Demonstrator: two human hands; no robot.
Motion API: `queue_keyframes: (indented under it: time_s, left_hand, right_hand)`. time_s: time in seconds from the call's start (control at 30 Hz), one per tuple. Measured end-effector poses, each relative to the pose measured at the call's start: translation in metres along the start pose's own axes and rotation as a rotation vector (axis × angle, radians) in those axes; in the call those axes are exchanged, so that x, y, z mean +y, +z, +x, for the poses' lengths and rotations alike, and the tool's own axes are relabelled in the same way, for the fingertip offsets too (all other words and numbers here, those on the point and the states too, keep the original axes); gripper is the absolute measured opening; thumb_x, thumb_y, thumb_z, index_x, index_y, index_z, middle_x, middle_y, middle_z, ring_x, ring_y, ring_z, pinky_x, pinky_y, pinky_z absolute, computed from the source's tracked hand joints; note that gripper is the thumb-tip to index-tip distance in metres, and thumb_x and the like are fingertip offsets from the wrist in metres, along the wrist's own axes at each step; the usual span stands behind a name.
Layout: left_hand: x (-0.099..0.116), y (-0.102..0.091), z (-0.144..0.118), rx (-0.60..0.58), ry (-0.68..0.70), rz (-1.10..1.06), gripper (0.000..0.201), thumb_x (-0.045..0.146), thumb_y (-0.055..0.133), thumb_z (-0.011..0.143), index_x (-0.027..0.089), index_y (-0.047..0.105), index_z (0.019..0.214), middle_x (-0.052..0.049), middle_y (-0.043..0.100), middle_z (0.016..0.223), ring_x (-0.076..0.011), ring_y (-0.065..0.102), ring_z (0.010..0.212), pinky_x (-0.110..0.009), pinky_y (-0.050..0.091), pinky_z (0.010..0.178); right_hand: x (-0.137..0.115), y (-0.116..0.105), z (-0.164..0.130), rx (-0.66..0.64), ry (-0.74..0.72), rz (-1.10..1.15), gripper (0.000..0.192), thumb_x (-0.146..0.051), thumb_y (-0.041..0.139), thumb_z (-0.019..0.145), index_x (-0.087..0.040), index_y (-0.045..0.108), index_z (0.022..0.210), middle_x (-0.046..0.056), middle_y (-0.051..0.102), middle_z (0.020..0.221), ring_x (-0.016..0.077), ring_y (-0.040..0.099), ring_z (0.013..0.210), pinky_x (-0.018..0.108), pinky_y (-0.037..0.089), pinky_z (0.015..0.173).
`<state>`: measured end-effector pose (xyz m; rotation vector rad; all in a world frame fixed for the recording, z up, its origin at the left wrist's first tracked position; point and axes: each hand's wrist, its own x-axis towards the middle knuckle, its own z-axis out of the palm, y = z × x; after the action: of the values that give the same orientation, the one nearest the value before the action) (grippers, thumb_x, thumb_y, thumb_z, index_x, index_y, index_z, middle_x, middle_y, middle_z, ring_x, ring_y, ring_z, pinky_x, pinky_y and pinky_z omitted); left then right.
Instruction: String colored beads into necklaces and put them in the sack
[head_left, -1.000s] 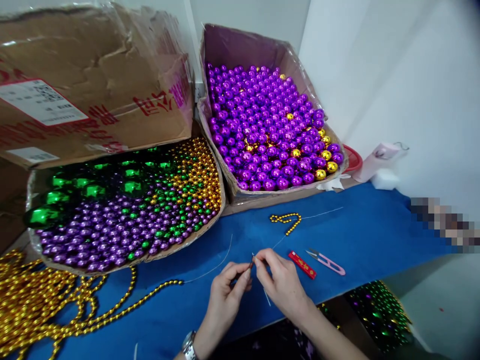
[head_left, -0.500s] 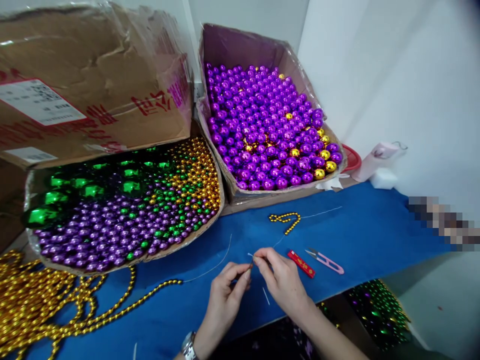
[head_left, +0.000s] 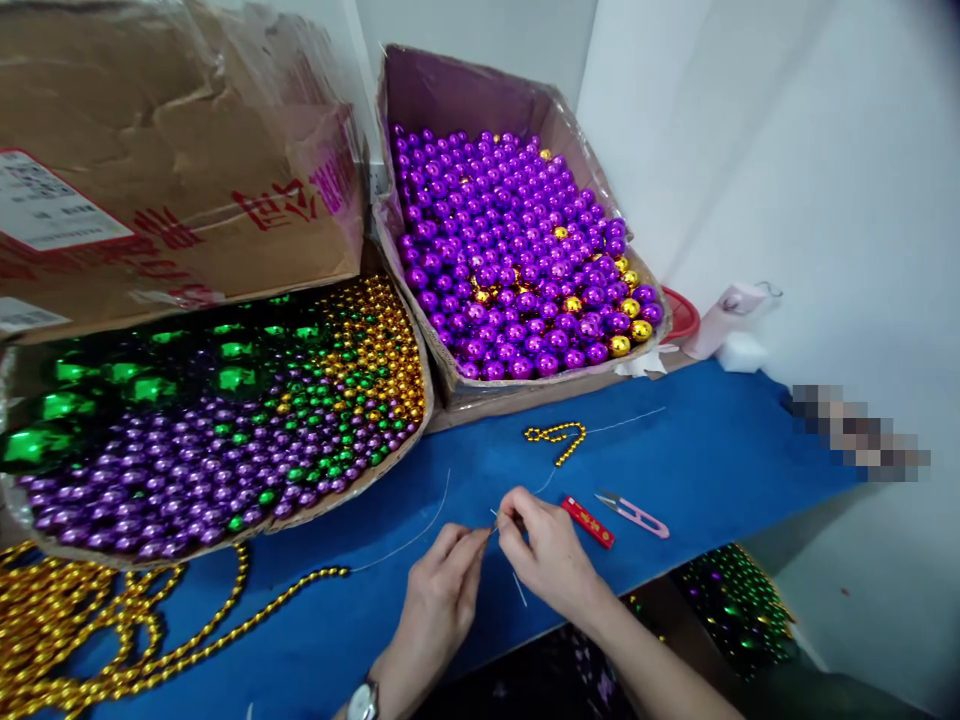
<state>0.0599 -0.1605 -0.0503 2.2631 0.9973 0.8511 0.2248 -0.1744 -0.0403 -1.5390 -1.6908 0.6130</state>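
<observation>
Both my hands meet over the blue tabletop [head_left: 660,440], fingertips almost touching. My left hand [head_left: 444,575] pinches something thin, too small to make out. Thumb and fingers of my right hand [head_left: 546,552] are pressed together at the other end of it. Behind them lies a short gold bead string [head_left: 577,440] with pale thread at its ends; one thread runs toward my right hand. A red packet [head_left: 589,522] and pink thread snips [head_left: 634,514] rest beside my right hand. Left of my left hand, a long gold bead strand [head_left: 300,588] ends in loose thread [head_left: 420,542].
One open carton [head_left: 439,375] holds purple and gold balls. A second carton [head_left: 427,400] holds green, purple and gold beads, with a closed box [head_left: 247,130] behind it. Gold bead strands [head_left: 52,630] pile up at left. A white wall [head_left: 825,200] stands at right.
The view has shifted, so the scene sits further left. My left fingers have closed in more tightly near the right fingertips. The items on the table lie as before.
</observation>
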Motion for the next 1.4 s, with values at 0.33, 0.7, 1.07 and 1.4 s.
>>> queue_keyframes:
  time_s: [0.33,0.7,1.07,1.4]
  left_hand:
    - [-0.002,-0.001,0.011,-0.043,0.136,0.256,0.033,0.008,0.037,0.089,0.018,0.050,0.118,-0.008,0.057,0.093,-0.0158,0.059,0.077,-0.024,0.052,0.066]
    - [0.010,0.004,0.021,-0.302,0.053,0.346,0.030,0.006,0.034,0.086,0.017,0.060,0.093,-0.006,0.058,0.083,-0.0171,0.055,0.067,-0.027,0.047,0.058]
    - [0.049,-0.021,0.131,-0.192,-0.278,-0.659,0.019,0.032,0.053,0.085,0.014,0.059,0.081,-0.004,0.061,0.093,-0.0075,0.050,0.056,-0.020,0.040,0.050]
    - [0.099,-0.061,0.178,-0.204,-0.095,-1.109,0.009,0.020,0.056,0.084,0.013,0.059,0.080,-0.010,0.057,0.119,-0.0066,0.060,0.066,-0.016,0.042,0.048]
  right_hand:
    - [0.012,0.001,0.000,-0.038,-0.025,0.037,0.016,-0.020,0.034,0.094,-0.020,0.047,0.087,0.000,0.060,0.077,0.0117,0.061,0.070,0.020,0.044,0.065]
    - [0.019,-0.008,0.011,0.068,0.024,-0.210,0.015,-0.022,0.039,0.091,-0.020,0.053,0.086,0.004,0.061,0.086,0.0155,0.061,0.074,0.022,0.040,0.064]
    - [0.065,-0.091,0.043,0.421,0.195,-0.342,0.020,-0.033,0.035,0.093,-0.020,0.048,0.088,0.003,0.062,0.075,0.0165,0.060,0.064,0.023,0.038,0.059]
    - [0.048,-0.097,0.059,0.439,0.132,-0.346,0.019,-0.033,0.035,0.094,-0.021,0.048,0.087,0.000,0.061,0.072,0.0148,0.059,0.063,0.022,0.037,0.058]
